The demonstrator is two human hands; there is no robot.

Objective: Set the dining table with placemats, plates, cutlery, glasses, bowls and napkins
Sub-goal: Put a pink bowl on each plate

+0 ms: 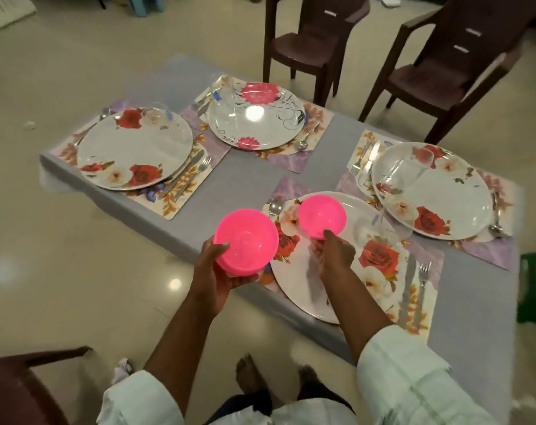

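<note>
Trouble can come from the clear glass [380, 222] lying on the near plate [309, 280], just beside the pink bowl [322, 216] that the right hand [332, 251] pinches at its near rim over this plate. If the bowl goes down carelessly, it may knock the glass and make it roll. The left hand [220, 268] grips a second pink bowl [245, 240] from below, beyond the table [245, 179] edge, so a slip drops it to the floor.
</note>
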